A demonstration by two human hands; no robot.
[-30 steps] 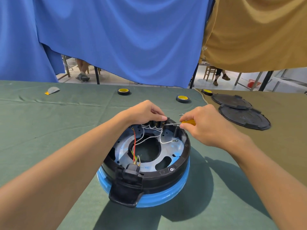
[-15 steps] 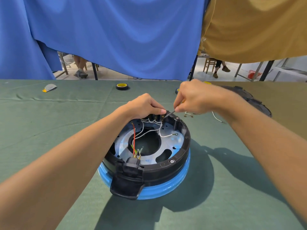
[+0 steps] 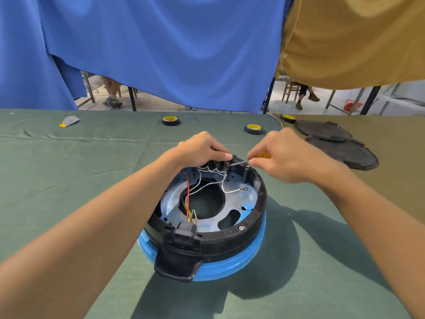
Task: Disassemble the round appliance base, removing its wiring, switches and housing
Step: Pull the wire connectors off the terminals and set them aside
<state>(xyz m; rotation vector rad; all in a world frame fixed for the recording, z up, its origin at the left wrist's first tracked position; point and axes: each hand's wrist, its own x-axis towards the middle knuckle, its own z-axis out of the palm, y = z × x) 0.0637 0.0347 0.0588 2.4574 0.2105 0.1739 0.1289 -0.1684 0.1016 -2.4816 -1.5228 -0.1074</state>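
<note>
head view — round base (image 3: pixel 230 240) on the green table (image 3: pixel 69 180), left hand (image 3: pixel 202 149) pinching the switches (image 3: pixel 218 164) at its far rim to keep them still — right hand (image 3: pixel 287 155) curled round a screwdriver (image 3: pixel 240 163) to work a wire end (image 3: pixel 227 167) loose.

One round appliance base (image 3: pixel 232 242) stands near the front edge of the worktop (image 3: pixel 69 180), with one red wire (image 3: pixel 188 192) inside it and one screwdriver (image 3: pixel 240 163) at its far rim. Three tape rolls (image 3: pixel 170 120) (image 3: pixel 253 128) (image 3: pixel 287 118) lie along the far edge. Two black round covers (image 3: pixel 322 131) (image 3: pixel 345 155) lie towards the right edge. One grey scrap (image 3: pixel 69 120) lies near the far left corner.
</note>
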